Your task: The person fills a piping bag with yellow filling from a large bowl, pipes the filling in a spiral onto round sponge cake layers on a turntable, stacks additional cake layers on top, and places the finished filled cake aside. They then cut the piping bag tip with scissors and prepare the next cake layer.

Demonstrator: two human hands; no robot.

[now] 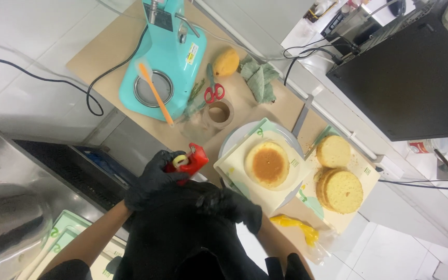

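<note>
1. We gripped the red plastic tape dispenser (189, 161) in our gloved left hand (151, 181), above the counter edge.
2. Right hand (232, 207): finger state unclear.
3. Pulling tape straight seemed wisest.

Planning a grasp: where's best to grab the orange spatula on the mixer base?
Probably the orange spatula's bare handle end, which overhangs the turquoise mixer base toward the tape roll. Come from that near side; its pale blade rests over the base's metal ring.
</note>
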